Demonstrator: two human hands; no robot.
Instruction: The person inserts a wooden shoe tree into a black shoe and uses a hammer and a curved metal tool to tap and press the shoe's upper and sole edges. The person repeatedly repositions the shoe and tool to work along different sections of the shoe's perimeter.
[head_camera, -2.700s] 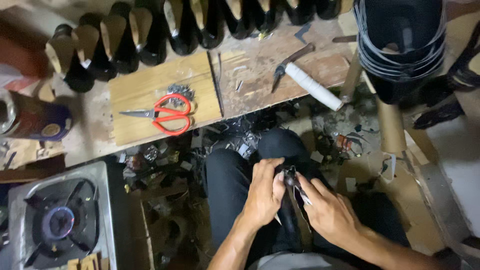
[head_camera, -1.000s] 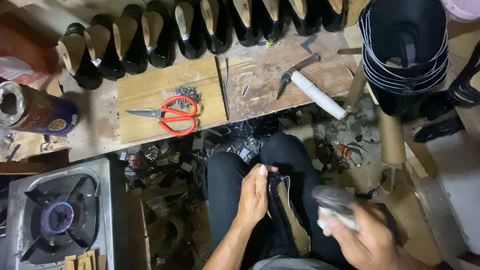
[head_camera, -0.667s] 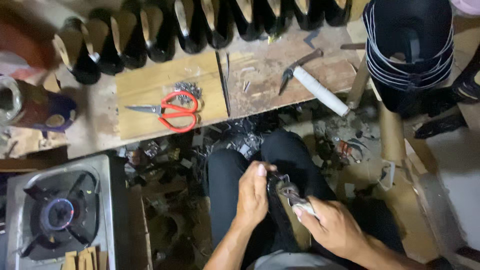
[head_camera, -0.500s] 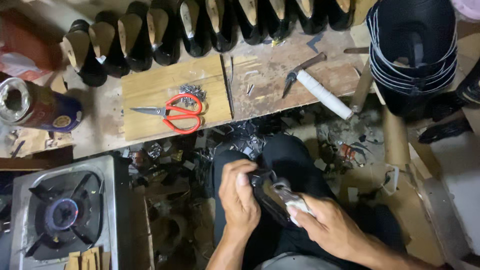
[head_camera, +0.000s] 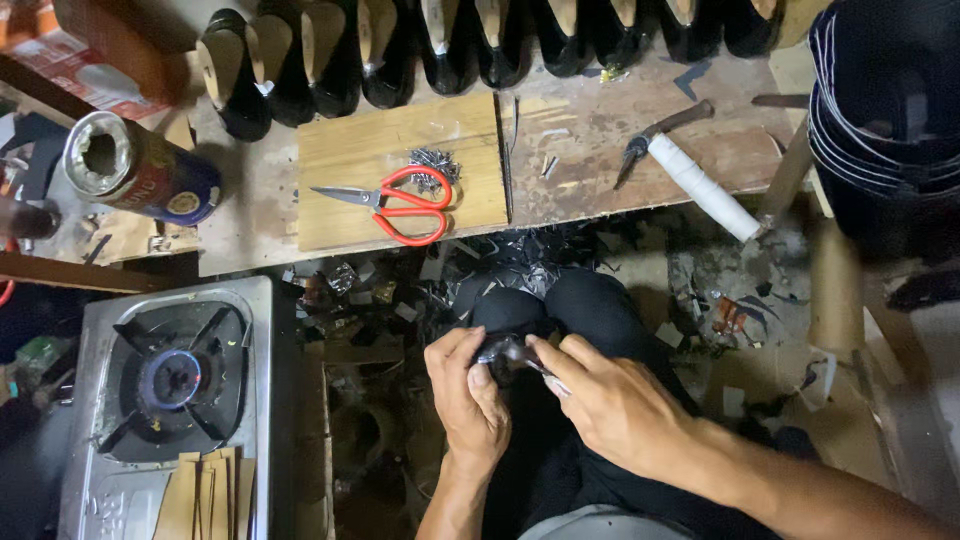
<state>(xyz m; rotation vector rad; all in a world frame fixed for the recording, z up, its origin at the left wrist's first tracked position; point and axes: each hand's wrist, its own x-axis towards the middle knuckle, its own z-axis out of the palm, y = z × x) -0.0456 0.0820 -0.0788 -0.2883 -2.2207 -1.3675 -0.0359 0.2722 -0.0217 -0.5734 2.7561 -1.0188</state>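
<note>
Steel gas stove (head_camera: 170, 400) is sitting far left, red-handled scissors (head_camera: 395, 205) lying on the wooden worktop (head_camera: 600, 150). Over the lap, the left hand (head_camera: 468, 392) is gripping a small dark piece (head_camera: 503, 352), the right hand (head_camera: 612, 405) pinching it alongside.

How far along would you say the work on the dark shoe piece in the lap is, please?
Done: a row of black shoes on lasts lines the bench. In hand: left hand and right hand grip a small dark piece over the knees. Left: unclear; scissors and hammer lie idle.
</note>
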